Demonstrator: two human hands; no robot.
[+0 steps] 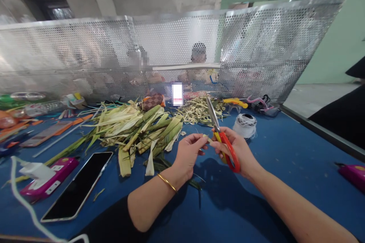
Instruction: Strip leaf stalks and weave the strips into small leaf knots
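Note:
Between the fingertips of my left hand (189, 152) is a small piece of pale green leaf (209, 139), pinched tight, with a thin thread near it. My right hand (236, 150) is closed around scissors (221, 133) with red and yellow handles, their blades pointing up and away. Its thumb and finger also reach the leaf piece. Left of my hands lies a pile of dried corn husks (139, 129). Small folded husk pieces (199, 112) are heaped beyond the scissors. A spool of white thread (245, 125) stands to the right.
A black phone (78, 186) and a magenta power strip (51, 178) with a white charger lie at left. Behind stands a perforated metal screen (171, 38) with people beyond it. A yellow-handled tool (235, 102) lies near its foot. Another magenta item (353, 174) is at right.

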